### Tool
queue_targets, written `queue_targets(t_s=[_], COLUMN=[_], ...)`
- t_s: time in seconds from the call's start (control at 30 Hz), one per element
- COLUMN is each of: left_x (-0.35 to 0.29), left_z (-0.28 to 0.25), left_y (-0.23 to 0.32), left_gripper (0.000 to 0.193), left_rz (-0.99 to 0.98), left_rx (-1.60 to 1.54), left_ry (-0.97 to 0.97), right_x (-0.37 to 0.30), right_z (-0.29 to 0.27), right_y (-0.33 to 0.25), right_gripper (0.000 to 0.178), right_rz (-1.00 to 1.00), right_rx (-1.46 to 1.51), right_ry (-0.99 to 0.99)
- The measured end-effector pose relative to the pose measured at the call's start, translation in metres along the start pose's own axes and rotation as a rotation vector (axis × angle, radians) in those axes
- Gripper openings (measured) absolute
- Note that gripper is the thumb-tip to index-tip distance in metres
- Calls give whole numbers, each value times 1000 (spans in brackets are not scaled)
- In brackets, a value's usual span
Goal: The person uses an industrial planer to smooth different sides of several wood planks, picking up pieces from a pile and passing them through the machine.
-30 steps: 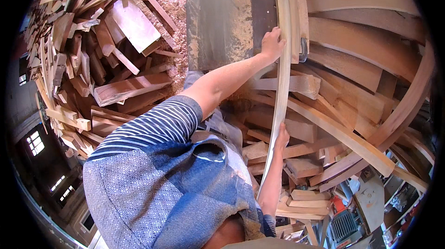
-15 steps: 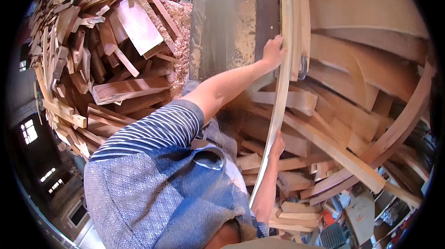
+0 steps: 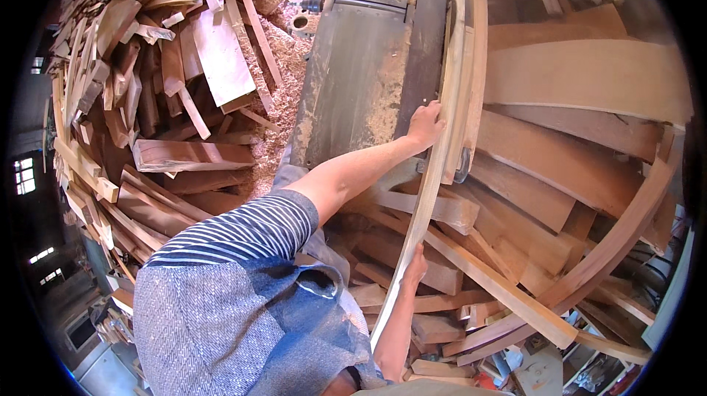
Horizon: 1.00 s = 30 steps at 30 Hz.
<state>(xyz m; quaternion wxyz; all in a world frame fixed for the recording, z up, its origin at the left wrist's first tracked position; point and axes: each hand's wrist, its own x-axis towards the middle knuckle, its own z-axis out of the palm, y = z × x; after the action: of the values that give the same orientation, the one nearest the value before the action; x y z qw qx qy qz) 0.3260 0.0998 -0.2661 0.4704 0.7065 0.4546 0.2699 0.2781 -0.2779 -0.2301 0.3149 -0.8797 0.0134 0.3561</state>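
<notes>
A long, narrow wooden strip (image 3: pixel 421 223) runs from the near edge up along the right side of a flat metal machine bed (image 3: pixel 350 75) dusted with sawdust. My left hand (image 3: pixel 427 125) reaches across the bed's near end, its fingers closed against the strip's left side; the fingertips are partly hidden. Nearer to me, my right hand (image 3: pixel 416 267) grips the same strip from the right, with the thumb showing along its edge. Just right of the strip's far part, wooden lengths (image 3: pixel 475 64) stand along the bed's side.
Stacked offcuts (image 3: pixel 195 153) and a heap of shavings (image 3: pixel 283 75) lie left of the machine. On the right, wide boards (image 3: pixel 582 79) and a long curved timber (image 3: pixel 615 249) are piled. A straight beam (image 3: pixel 508 289) slants across the pile close to my right hand.
My view has shifted, so the bed and both hands sit lower in the picture and the strip's far end now shows. Both hands keep their hold on the strip.
</notes>
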Motion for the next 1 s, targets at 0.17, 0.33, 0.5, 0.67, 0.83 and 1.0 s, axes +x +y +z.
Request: queue_targets(t_s=[0.17,0.33,0.5,0.67,0.83,1.0], left_x=[9,18,-28,-114,-105,-90], left_z=[-3,-4,-2,-5,-1,-3], left_y=[6,7,0,16,10,16], left_gripper=[30,28,32,31,32,32], left_rz=[18,20,113,48,21,63], left_rx=[71,51,-40,-72,-53,-101], left_ry=[-31,-7,31,-55,-12,48], right_x=[9,19,24,32,28,48], right_z=[7,11,18,22,27,27], right_y=[8,0,-24,-30,-68,-69], right_gripper=[69,69,67,66,67,72], right_rz=[26,22,-11,31,40,53], right_rx=[151,190,233,212,182,231], right_ry=[-18,-44,-59,-34,-48,-132])
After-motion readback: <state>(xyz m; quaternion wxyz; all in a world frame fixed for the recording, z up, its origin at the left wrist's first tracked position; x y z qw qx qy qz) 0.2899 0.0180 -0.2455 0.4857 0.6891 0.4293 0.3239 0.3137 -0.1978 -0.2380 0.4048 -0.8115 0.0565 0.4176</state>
